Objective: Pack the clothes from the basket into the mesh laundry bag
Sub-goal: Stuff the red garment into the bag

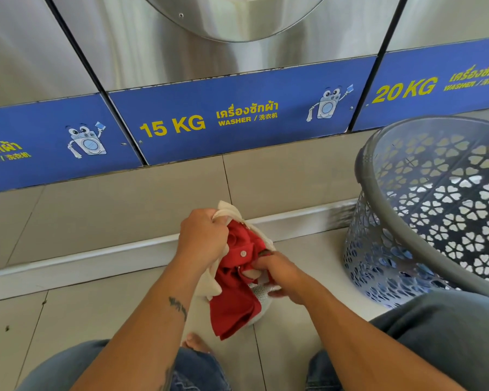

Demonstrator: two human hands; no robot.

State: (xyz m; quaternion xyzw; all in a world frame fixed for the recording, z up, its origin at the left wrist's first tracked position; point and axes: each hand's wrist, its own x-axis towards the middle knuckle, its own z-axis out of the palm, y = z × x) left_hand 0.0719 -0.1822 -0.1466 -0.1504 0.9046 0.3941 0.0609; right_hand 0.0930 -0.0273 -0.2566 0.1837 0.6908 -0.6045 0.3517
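Observation:
A red shirt (232, 300) with a white button hangs half out of a cream-white mesh laundry bag (261, 294) on the floor in front of me. My left hand (202, 235) grips the bag's upper rim and holds it up. My right hand (280, 273) pinches the shirt and the bag's near edge at the opening. The grey perforated laundry basket (435, 210) leans at the right; some blue cloth shows through its lower wall.
A row of steel washers with blue labelled panels (237, 117) stands ahead behind a raised tiled step (124, 210). My knees in jeans and a bare foot (195, 342) are at the bottom. Tiled floor lies to the left.

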